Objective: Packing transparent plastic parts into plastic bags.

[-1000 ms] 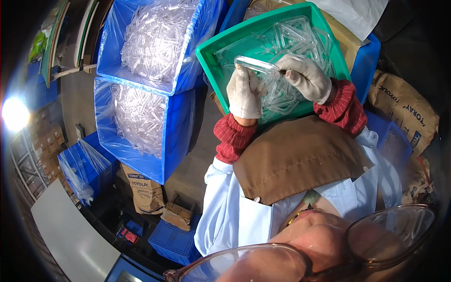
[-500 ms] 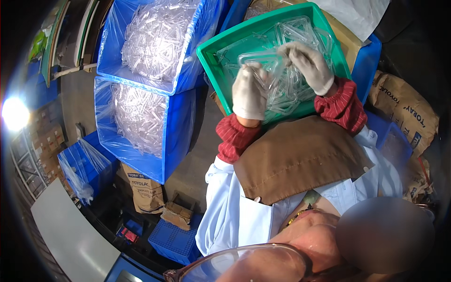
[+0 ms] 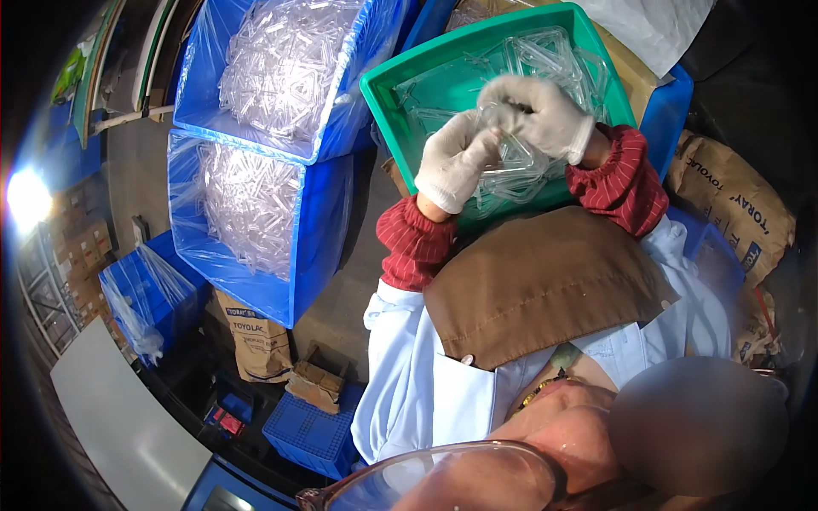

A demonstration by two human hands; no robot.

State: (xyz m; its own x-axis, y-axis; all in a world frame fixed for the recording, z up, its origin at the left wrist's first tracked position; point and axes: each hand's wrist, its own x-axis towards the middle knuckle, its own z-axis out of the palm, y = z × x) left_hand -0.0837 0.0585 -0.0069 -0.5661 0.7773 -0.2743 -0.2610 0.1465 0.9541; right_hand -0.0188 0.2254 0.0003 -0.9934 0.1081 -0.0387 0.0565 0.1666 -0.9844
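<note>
A green tray (image 3: 388,89) sits in front of me, filled with several clear plastic parts (image 3: 545,55). My left hand (image 3: 454,162), in a white glove, and my right hand (image 3: 538,115), also gloved, meet over the tray. Both grip one clear plastic part (image 3: 509,146) between them, just above the pile. Red ribbed cuffs and a brown apron (image 3: 537,285) show below the hands.
Two stacked blue crates (image 3: 315,247) lined with plastic bags hold heaps of clear plastic parts at the left. A smaller blue crate (image 3: 141,294), brown paper sacks (image 3: 256,345) and a blue perforated bin (image 3: 311,430) stand on the floor. More sacks (image 3: 737,209) lie at the right.
Both hands have come together over the middle of the tray, lifting and turning a clear part; the right hand moved left and down from the tray's far side.
</note>
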